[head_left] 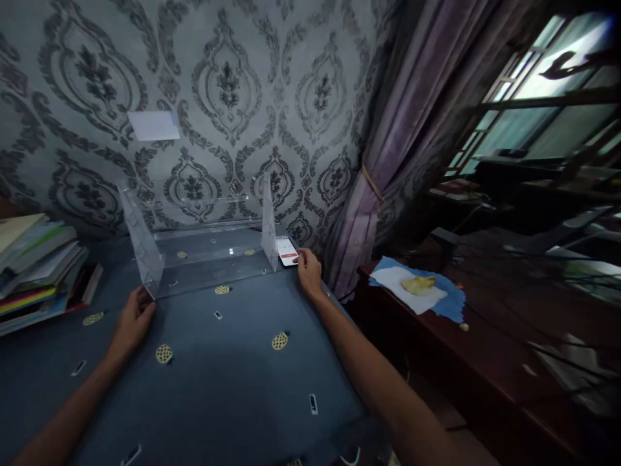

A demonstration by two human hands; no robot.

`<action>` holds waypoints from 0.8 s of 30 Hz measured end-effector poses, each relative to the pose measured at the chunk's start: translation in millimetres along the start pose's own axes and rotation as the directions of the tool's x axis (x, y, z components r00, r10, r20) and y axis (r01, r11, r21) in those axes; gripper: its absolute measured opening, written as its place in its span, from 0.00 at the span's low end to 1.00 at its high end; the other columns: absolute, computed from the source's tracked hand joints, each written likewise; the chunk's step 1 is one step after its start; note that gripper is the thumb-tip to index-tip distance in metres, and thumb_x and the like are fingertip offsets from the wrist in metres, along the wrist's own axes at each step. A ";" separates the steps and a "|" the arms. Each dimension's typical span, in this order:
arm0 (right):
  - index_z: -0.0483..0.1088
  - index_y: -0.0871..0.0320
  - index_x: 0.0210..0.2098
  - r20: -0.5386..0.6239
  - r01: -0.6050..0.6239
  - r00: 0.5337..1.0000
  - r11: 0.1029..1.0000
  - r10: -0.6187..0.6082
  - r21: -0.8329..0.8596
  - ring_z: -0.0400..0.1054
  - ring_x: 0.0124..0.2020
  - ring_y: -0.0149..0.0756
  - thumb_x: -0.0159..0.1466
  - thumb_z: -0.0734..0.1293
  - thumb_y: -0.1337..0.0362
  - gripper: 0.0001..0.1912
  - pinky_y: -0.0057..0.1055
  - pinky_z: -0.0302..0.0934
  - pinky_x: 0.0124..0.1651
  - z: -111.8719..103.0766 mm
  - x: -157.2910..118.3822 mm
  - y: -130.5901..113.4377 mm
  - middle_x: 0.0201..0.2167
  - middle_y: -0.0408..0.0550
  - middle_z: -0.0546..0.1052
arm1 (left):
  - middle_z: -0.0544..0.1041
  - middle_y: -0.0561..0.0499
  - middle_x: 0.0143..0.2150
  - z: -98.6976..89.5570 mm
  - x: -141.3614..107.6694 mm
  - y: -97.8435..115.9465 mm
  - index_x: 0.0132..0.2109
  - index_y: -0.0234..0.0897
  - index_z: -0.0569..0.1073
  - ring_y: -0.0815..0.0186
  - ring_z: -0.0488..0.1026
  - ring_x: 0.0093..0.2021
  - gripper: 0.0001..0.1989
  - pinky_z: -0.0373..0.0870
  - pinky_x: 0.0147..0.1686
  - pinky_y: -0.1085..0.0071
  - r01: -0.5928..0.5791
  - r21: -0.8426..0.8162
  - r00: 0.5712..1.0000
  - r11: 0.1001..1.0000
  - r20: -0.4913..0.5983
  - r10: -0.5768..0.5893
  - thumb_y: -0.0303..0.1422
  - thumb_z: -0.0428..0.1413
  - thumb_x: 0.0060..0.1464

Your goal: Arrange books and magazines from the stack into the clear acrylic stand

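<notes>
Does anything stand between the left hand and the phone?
Yes. The clear stand is between the left hand and the phone, its right panel nearest the phone. Nothing visible blocks the right hand.

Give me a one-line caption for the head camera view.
Left hand by a clear plastic stand, right hand at a phone, on a pineapple-print tablecloth.

You have clear, glossy plastic in stand [208, 259], smooth, catching highlights. Phone screen [287, 251] smooth, glassy. Covering on your surface [218, 388] matt, smooth-looking, printed. Book stack [39, 265] paper, edges uneven. Curtain [383, 149] cloth, soft sheen, folded. Side desk [485, 362] dark reddish, faintly glossy. Blue cloth [453, 304] matt, jagged-edged. Wallpaper [301, 39] patterned, mostly matt.
</notes>
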State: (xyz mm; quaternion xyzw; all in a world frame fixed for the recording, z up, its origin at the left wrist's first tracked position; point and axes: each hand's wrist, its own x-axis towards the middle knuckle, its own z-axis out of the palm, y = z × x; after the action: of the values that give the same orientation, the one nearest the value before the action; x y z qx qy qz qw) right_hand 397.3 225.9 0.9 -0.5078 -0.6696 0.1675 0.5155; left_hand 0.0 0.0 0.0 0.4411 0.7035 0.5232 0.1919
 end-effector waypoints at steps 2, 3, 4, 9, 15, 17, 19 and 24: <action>0.73 0.59 0.51 0.055 0.058 0.997 0.998 -0.059 0.030 0.74 0.40 0.43 0.66 0.57 0.58 0.21 0.39 0.65 0.49 9.4 -6.6 -5.7 0.39 0.53 0.82 | 0.72 0.35 0.62 2.4 1.2 -3.8 0.62 0.34 0.62 0.50 0.71 0.62 0.31 0.65 0.63 0.49 -0.024 -0.004 1.000 1.000 -0.011 0.023 0.41 0.54 0.52; 0.71 0.59 0.54 0.091 0.094 0.991 0.994 -0.099 0.051 0.74 0.43 0.43 0.66 0.57 0.57 0.22 0.41 0.65 0.51 14.7 -10.1 -7.7 0.44 0.55 0.81 | 0.73 0.35 0.61 3.8 1.7 -5.6 0.62 0.35 0.63 0.51 0.71 0.62 0.32 0.65 0.63 0.49 -0.036 0.001 0.999 0.999 -0.020 0.036 0.42 0.54 0.52; 0.70 0.59 0.55 0.124 0.127 0.983 0.989 -0.135 0.069 0.74 0.46 0.45 0.66 0.57 0.55 0.24 0.42 0.65 0.54 20.0 -13.6 -9.0 0.47 0.56 0.81 | 0.74 0.35 0.60 5.2 2.2 -7.2 0.61 0.34 0.63 0.51 0.72 0.61 0.32 0.66 0.63 0.49 -0.048 0.006 0.998 0.999 -0.036 0.048 0.42 0.54 0.51; 0.69 0.56 0.57 0.234 0.151 0.959 0.987 -0.161 0.059 0.72 0.53 0.52 0.64 0.59 0.51 0.26 0.51 0.65 0.57 36.2 -24.0 -6.2 0.53 0.59 0.78 | 0.77 0.36 0.57 11.2 1.4 -11.0 0.60 0.33 0.65 0.53 0.75 0.58 0.30 0.69 0.60 0.51 -0.106 0.041 0.992 0.994 -0.057 0.108 0.41 0.52 0.51; 0.70 0.53 0.56 0.315 0.121 0.940 0.992 -0.128 0.041 0.76 0.45 0.53 0.62 0.60 0.49 0.26 0.46 0.70 0.47 32.5 -21.3 -2.9 0.47 0.57 0.81 | 0.79 0.41 0.55 15.8 -0.8 -9.5 0.59 0.35 0.67 0.56 0.76 0.56 0.26 0.69 0.59 0.54 -0.111 0.055 0.992 0.992 -0.058 0.115 0.30 0.50 0.52; 0.70 0.53 0.56 0.343 0.126 0.931 0.992 -0.126 0.021 0.77 0.43 0.52 0.63 0.60 0.49 0.26 0.43 0.71 0.45 30.0 -20.9 -4.3 0.45 0.57 0.81 | 0.79 0.43 0.55 16.4 -0.5 -10.9 0.59 0.36 0.68 0.57 0.76 0.56 0.26 0.70 0.59 0.55 -0.108 0.054 0.992 0.993 -0.063 0.111 0.27 0.50 0.51; 0.70 0.55 0.56 0.368 0.134 0.921 0.991 -0.125 0.001 0.77 0.42 0.51 0.64 0.59 0.49 0.27 0.42 0.71 0.44 28.3 -21.4 -5.8 0.44 0.57 0.82 | 0.79 0.44 0.54 16.9 -0.2 -13.1 0.59 0.36 0.68 0.58 0.76 0.56 0.26 0.70 0.59 0.56 -0.108 0.053 0.991 0.993 -0.074 0.112 0.26 0.50 0.51; 0.65 0.59 0.62 0.385 0.131 0.916 0.991 -0.111 -0.027 0.77 0.46 0.52 0.64 0.59 0.49 0.32 0.43 0.70 0.46 27.4 -22.7 -7.0 0.48 0.59 0.81 | 0.80 0.43 0.54 17.6 0.3 -15.9 0.58 0.36 0.68 0.57 0.76 0.55 0.26 0.71 0.57 0.56 -0.098 0.045 0.992 0.994 -0.079 0.101 0.25 0.50 0.51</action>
State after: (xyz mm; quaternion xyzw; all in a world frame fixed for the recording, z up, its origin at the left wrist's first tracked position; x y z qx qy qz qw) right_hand 369.1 211.7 -17.0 -0.4365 -0.7914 0.2135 0.3709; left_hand 6.0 9.2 -21.0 0.4578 0.6985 0.5350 0.1274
